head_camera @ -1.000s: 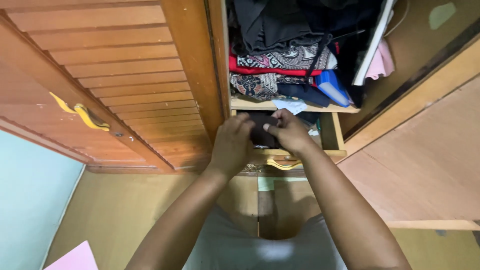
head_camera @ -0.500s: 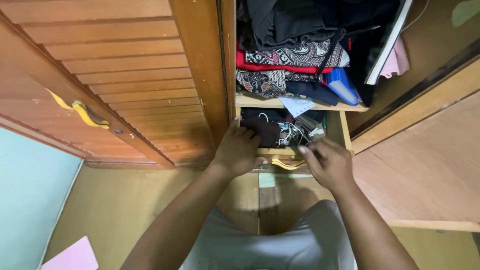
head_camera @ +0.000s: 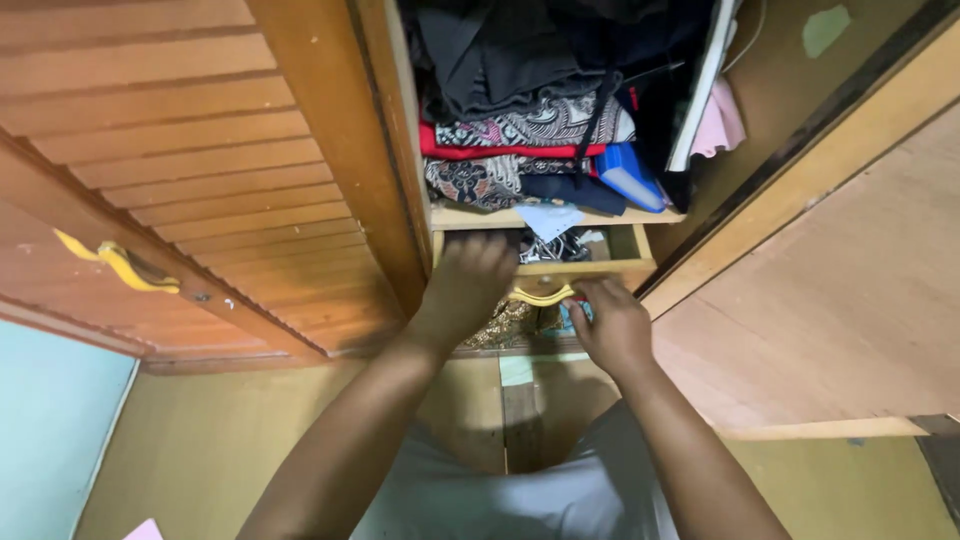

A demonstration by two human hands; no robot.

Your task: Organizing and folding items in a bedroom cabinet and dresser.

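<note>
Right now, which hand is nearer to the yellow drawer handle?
The right hand. Its fingers touch the yellow drawer handle from the right and below. The left hand rests on the drawer's front edge, just left of the handle.

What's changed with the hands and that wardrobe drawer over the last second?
The drawer has been pushed most of the way in, so less of its tangled contents shows. The right hand let go of the dark bundle it shared with the left, dropped down and now grips the yellow handle. The left hand has come to rest over the drawer's left front edge. The folded clothes on the shelf above and the louvred door are unchanged.
</note>
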